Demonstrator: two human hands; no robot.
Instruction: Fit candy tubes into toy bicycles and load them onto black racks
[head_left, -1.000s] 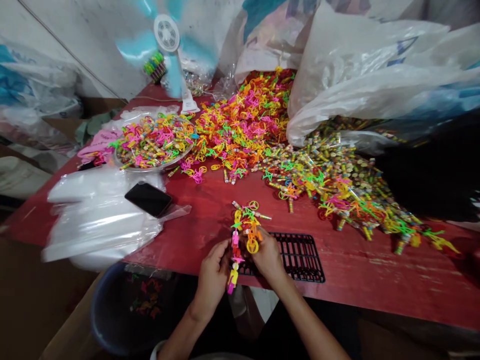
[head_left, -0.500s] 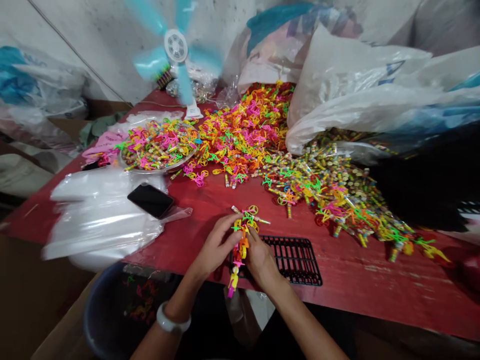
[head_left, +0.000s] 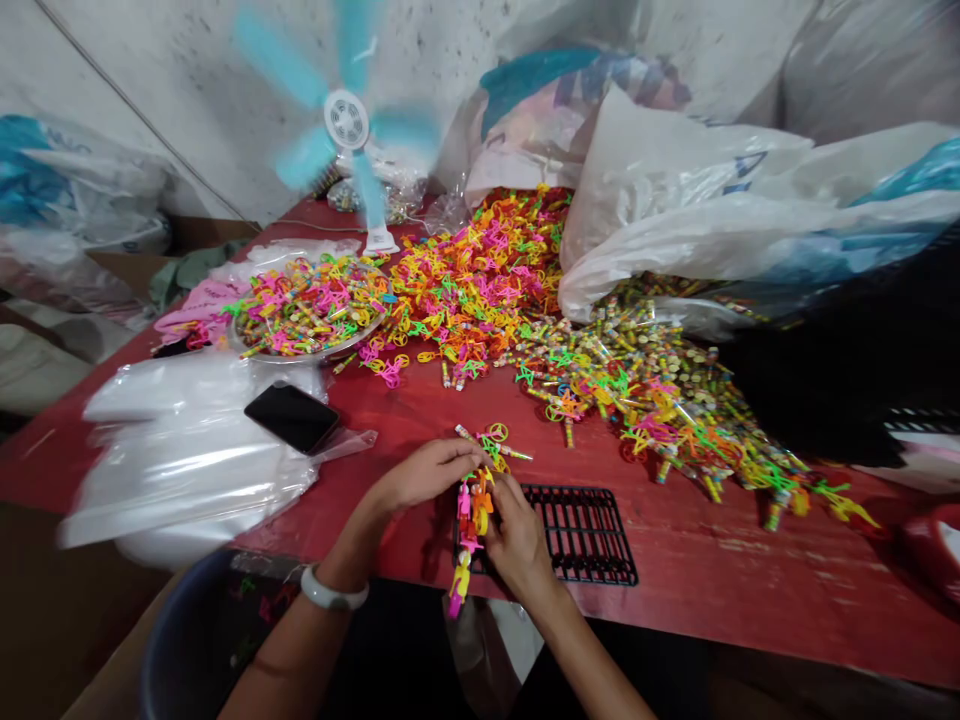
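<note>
At a red table (head_left: 750, 580), my right hand (head_left: 521, 545) grasps a bunch of bright plastic toys (head_left: 472, 518) over the left part of a black rack (head_left: 589, 535). My left hand (head_left: 435, 472) arches at the bunch's top; I cannot tell whether its fingers grip. A phone (head_left: 292, 418) lies on plastic bags (head_left: 195, 470) to the left, near a heaped bowl (head_left: 322, 355).

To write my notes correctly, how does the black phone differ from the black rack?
The phone has a smooth, solid face; the rack is an open grid. The phone lies on clear plastic; the rack is on the red table, partly hidden by the right hand. Both are black and rectangular.
</note>
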